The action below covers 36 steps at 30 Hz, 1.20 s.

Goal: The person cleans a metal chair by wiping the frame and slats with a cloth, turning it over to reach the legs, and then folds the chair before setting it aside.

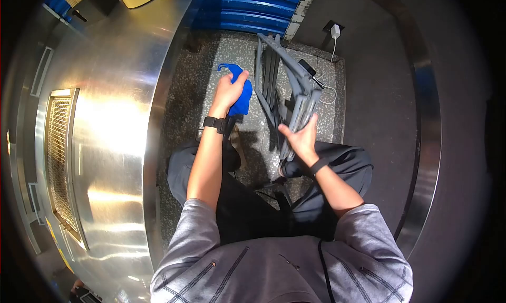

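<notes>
Left hand of the person was closed around a blue cloth, with the thumb on the upper side of it. Most of the cloth hung at the right of this hand, and one narrow end stuck out beyond the fingers. A black watch was on the wrist just behind.

Right hand was gripping the near end of a grey folding frame, the thumb at one side of the bars and the fingers at the other. From this hand the frame extended forward and a little to the left, over the speckled floor; its left bars were near the cloth but looked apart from it. Around the right wrist was a black band.

Ahead of the right hand, beside the frame, was a small black object; whether it touched the bars, I could not tell. Farther ahead, to the right, a white plug was in the wall, with a white cable hanging from it.
</notes>
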Tool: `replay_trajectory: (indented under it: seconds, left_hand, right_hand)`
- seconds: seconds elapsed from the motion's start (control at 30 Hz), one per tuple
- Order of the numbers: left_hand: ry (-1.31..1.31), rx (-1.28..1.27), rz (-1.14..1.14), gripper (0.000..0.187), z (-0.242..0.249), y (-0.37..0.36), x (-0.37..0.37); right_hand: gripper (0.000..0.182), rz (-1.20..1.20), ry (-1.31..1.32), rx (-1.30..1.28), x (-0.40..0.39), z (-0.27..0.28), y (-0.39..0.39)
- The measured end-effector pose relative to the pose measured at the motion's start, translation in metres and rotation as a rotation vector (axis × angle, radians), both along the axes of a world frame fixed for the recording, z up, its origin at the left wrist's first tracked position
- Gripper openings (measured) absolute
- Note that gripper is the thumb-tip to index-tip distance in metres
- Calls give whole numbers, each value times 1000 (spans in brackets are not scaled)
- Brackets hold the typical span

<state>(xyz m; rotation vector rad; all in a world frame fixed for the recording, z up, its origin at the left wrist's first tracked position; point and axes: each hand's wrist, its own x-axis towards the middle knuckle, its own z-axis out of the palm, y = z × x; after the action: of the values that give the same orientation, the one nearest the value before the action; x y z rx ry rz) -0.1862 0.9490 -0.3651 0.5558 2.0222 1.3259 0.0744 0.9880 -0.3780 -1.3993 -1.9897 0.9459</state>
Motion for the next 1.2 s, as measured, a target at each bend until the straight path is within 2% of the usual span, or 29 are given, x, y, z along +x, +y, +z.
replay_trajectory:
  seconds: [0.03,0.1,0.13,0.17,0.23,0.27,0.3,0.37,0.4,0.43,0.5,0.57,0.6,0.63,0.7,0.77,0.83,0.9,1.0,1.1,1.2]
  left_hand:
    - [4,-28,5,84,6,-1,5]
    - [-143,-28,-186,83,-15,3,8]
    - [-3,-91,-150,86,-31,8,19]
    - [138,-153,-112,90,-40,15,33]
    - [124,-275,-244,91,-50,23,52]
    - [33,-303,-335,100,-60,29,59]
    - [-44,-245,-340,98,-94,38,68]
    - [-107,-245,-383,83,-91,37,83]
    - [-129,-214,-435,77,-105,36,85]
    - [-150,-188,-487,71,-133,33,86]
    - [-112,-229,-561,61,-155,24,92]
    - [4,-360,-606,53,-156,13,103]
    - [-41,-303,-585,54,-158,4,106]
    - [-61,-334,-597,54,-159,3,105]
    - [-97,-396,-618,55,-163,3,101]
    - [-14,-469,-591,56,-133,1,104]
    - [-22,-483,-590,56,-121,3,106]
    - [-54,-429,-613,57,-112,4,104]
    - [0,-383,-647,61,-121,6,109]
    - [-8,-398,-644,50,-109,11,114]
    - [-46,-280,-642,52,-142,11,122]
  right_hand:
    - [90,-3,-24,-120,8,1,-9]
    - [74,37,125,-197,27,-14,-21]
    - [59,51,115,-309,36,-24,-23]
    - [52,107,-5,-278,40,-29,-23]
    - [56,253,-92,-570,47,-8,-21]
    - [57,319,-110,-509,47,-3,-23]
    - [57,354,-48,-462,48,3,-28]
    - [56,558,-204,-517,57,-10,-28]
    - [55,619,-293,-564,63,-15,-30]
    - [49,621,-414,-682,60,3,-32]
    - [45,768,-429,-671,74,-16,-29]
    - [39,724,-258,-878,72,-27,-24]
    - [36,692,-174,-985,73,-35,-22]
    - [24,721,-189,-1041,79,-83,-7]
    - [28,423,-75,-997,52,-59,12]
    - [20,139,-97,-960,32,-70,45]
    - [18,67,168,-1108,6,-66,77]
    - [28,59,151,-1020,-21,-77,97]
    - [34,88,157,-1010,-45,-132,121]
    - [37,64,215,-1083,-55,-133,119]
    - [41,66,331,-1158,-52,-131,119]
